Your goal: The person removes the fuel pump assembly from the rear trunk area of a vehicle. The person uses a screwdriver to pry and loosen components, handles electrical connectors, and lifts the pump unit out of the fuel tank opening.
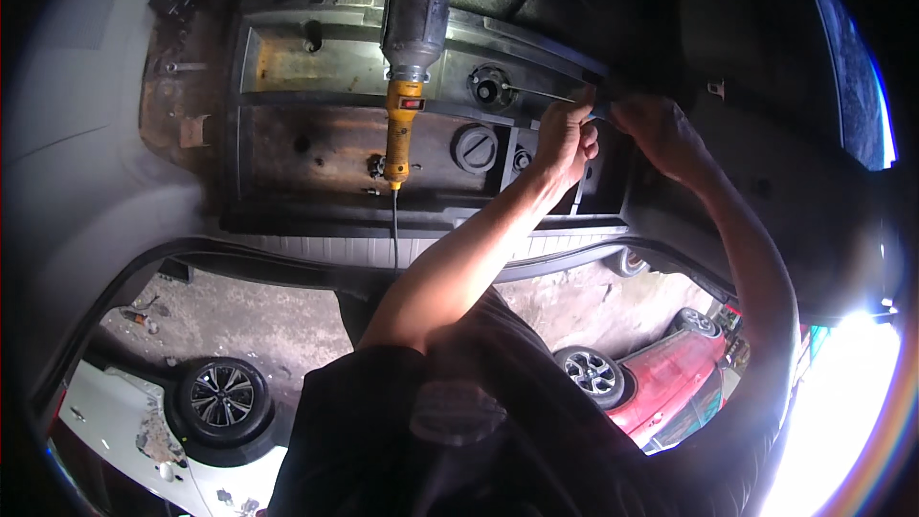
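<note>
A long thin metal rod (pixel 546 95), which looks like a screwdriver's shaft, reaches from a round black fitting (pixel 490 88) in the vehicle's cargo floor to my hands. My left hand (pixel 567 139) is closed, thumb and fingers pinched around the rod's right end. Just to its right, my right hand (pixel 661 129) is in shadow and curled at the same end. A bit of blue shows between the two hands, perhaps the handle; the right hand's fingers hide most of it. A round dark cap (pixel 474 148) sits below the fitting.
A yellow-handled work lamp (pixel 404 124) stands left of my hands, its cord (pixel 395 230) running down toward me. Dark ribs divide the rusty floor recess (pixel 335 148). A wrench (pixel 182 67) lies at the left. Behind are a white car (pixel 124 421) and a red car (pixel 670 373).
</note>
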Motion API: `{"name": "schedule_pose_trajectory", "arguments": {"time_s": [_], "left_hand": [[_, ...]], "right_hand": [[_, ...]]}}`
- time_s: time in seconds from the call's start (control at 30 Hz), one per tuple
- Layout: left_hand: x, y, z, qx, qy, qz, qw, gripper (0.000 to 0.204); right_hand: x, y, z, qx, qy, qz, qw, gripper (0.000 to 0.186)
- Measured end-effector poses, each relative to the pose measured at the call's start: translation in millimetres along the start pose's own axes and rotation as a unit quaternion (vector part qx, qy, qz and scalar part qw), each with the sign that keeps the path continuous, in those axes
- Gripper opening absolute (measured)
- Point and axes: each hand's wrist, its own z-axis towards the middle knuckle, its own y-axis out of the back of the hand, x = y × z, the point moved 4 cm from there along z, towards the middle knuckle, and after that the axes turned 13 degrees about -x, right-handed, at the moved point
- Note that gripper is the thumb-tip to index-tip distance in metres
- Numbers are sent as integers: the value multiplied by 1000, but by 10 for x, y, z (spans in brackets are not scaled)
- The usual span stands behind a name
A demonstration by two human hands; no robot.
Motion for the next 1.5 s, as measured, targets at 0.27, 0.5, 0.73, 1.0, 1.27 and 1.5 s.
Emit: {"name": "schedule_pose_trajectory", "arguments": {"time_s": [0.27, 0.5, 0.73, 1.0, 1.27, 1.5], "left_hand": [[-50, 75, 82, -7, -16, 50, 999, 15], [48, 51, 15, 48, -16, -15, 999, 13], [11, 131, 41, 41, -9, 1, 999, 16], [29, 96, 164, 16, -14, 21, 1000, 15], [42, 145, 52, 24, -6, 41, 999, 12], [-71, 169, 111, 22, -11, 44, 999, 14]], "right_hand": [[333, 65, -150, -178, 300, -166, 922, 33], [81, -24, -114, -115, 171, -61, 977, 23], [248, 44, -98, -88, 170, -113, 975, 28], [254, 74, -98, -165, 227, -135, 950, 27], [-14, -17, 18, 51, -108, 32, 992, 31], [359, 32, -115, -133, 291, -198, 927, 32]]}}
